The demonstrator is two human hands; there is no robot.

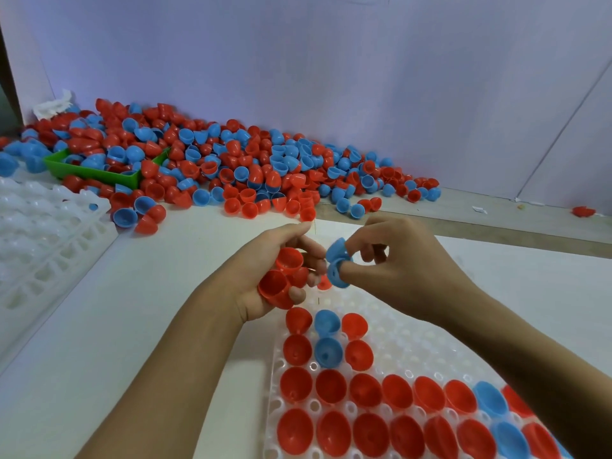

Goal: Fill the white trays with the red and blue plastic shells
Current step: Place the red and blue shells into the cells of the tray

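Note:
A white tray (407, 342) lies in front of me, its near rows holding red shells (331, 387) and a few blue shells (328, 351). My left hand (265, 260) grips several red shells (281, 283) above the tray's far left corner. My right hand (397, 260) pinches two blue shells (337, 263) between thumb and fingers, just right of the left hand. A big pile of loose red and blue shells (231, 167) spreads along the back wall.
A stack of empty white trays (39, 233) lies at the left. A green bin (96, 170) sits half buried in the pile. A lone red shell (583, 212) lies at far right. The wall closes off the back.

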